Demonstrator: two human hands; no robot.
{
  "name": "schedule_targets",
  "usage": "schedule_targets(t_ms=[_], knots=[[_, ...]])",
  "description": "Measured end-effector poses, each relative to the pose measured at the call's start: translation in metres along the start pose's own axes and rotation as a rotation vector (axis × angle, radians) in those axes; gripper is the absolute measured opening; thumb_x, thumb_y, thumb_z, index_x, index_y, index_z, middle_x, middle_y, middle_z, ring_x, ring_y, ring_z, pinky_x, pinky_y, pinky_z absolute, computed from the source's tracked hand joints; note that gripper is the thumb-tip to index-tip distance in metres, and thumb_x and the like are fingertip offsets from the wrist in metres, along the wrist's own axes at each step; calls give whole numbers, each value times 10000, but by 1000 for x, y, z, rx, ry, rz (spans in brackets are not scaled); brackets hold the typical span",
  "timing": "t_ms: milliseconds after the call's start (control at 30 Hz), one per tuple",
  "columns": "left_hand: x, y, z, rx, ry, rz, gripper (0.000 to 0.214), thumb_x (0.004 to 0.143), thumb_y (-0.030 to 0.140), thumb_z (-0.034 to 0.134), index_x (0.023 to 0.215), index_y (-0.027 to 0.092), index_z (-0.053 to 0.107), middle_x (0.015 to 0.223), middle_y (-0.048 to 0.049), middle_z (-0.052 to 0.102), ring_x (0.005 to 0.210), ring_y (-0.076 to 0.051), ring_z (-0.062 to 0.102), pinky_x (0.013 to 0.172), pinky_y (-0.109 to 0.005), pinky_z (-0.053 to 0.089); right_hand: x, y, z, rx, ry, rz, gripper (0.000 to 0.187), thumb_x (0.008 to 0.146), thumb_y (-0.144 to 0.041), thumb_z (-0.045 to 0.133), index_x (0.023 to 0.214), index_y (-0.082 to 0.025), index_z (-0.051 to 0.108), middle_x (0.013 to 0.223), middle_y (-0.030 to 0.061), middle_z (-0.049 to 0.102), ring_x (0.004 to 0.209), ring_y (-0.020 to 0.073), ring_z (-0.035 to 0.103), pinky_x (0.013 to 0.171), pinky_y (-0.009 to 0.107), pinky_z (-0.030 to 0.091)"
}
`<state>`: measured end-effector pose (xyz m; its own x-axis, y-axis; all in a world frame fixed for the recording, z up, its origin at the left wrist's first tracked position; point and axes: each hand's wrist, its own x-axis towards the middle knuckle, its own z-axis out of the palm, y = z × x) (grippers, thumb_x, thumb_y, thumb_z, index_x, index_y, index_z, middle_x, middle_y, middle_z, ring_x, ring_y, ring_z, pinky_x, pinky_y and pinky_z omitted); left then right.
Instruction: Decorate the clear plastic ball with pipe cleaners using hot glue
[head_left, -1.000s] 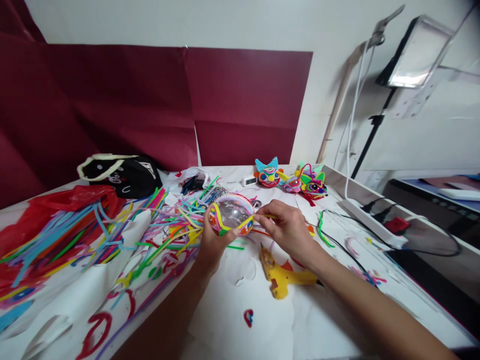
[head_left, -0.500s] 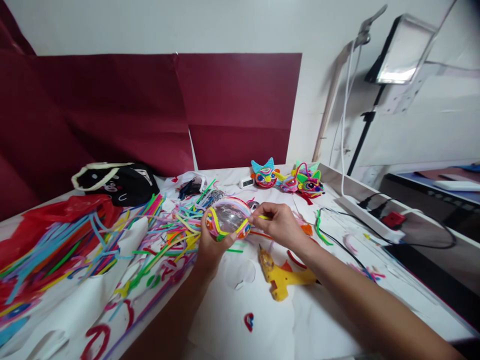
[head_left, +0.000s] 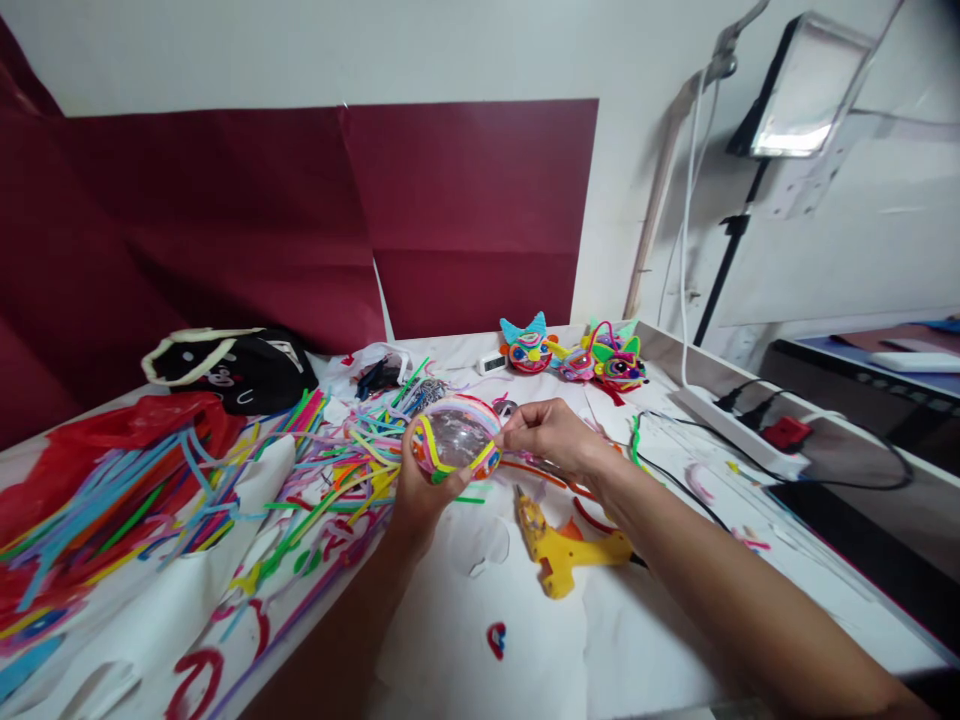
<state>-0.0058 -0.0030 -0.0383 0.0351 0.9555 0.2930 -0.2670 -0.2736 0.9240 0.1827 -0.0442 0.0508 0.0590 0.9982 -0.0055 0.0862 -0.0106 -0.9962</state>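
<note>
A clear plastic dome (head_left: pixel 457 436), trimmed round its edge with coloured pipe cleaners, is held over the table in my left hand (head_left: pixel 426 495). Those fingers wrap its left and near sides, with the thumb along the front. A yellow pipe cleaner (head_left: pixel 484 460) zigzags over the near side of the dome. At the right rim, my right hand (head_left: pixel 556 436) is closed in a pinch on the yellow strand's end; its fingertips cover that end. Below the hands lie a yellow glue gun (head_left: pixel 559 550) and a small red and blue coiled piece (head_left: pixel 496 640).
Loose pipe cleaners (head_left: pixel 300 480) and a red plastic bag (head_left: pixel 202 415) spread across the left. A black pouch (head_left: pixel 232 375) sits behind them. Finished pipe-cleaner animal heads (head_left: pixel 529 348) stand at the back. A power strip (head_left: pixel 739 432) with cables lies at right, below a lamp (head_left: pixel 810 90).
The yellow end that stuck out past my right fingers no longer shows. My right hand has shifted slightly, still at the dome's right rim. My left hand keeps its hold.
</note>
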Motion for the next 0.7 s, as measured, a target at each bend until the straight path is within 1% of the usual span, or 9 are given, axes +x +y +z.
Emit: schedule_targets(t_ms=[167,300,400,500,600,700], knots=[[0,-4,-1,20,3,-38,1130,551,284,886,1529,260,319,1403,-135,562,1350,-341,532,1137,-479,434,1,-2,-3,8,-32,37,194,494,-293,793,549,-169,653,459,-61,537,467,65,395,461,216,279],[1,-6,-3,22,-25,-40,1106,547,328,894,1508,249,352,1429,-140,540,1367,-353,514,1158,-504,409,3,0,-5,-7,-52,51,212,486,-295,807,539,-167,646,471,-56,550,480,65,402,467,217,284],[1,-1,-3,39,-31,-29,1131,528,353,909,1506,240,350,1451,-148,522,1390,-367,485,1182,-517,375,7,3,-7,-17,-71,53,187,495,-286,791,532,-166,653,456,-62,531,475,63,386,468,221,281],[-2,6,-1,39,-55,-40,1140,529,336,913,1509,233,339,1476,-158,503,1396,-373,477,1177,-506,387,11,9,-9,-19,-91,46,184,500,-296,781,530,-168,652,434,-70,500,461,59,359,464,226,269],[-4,12,1,33,-59,-57,1118,538,314,908,1504,233,352,1490,-160,497,1384,-372,488,1167,-500,401,15,15,-11,-24,-107,39,199,499,-301,789,530,-174,640,444,-63,517,453,61,362,458,228,267],[-5,13,2,20,-56,-63,1084,548,287,907,1494,243,379,1471,-142,523,1366,-355,509,1160,-478,413,17,19,-12,-33,-119,35,199,511,-300,797,541,-177,643,454,-57,531,442,58,339,446,230,247]])
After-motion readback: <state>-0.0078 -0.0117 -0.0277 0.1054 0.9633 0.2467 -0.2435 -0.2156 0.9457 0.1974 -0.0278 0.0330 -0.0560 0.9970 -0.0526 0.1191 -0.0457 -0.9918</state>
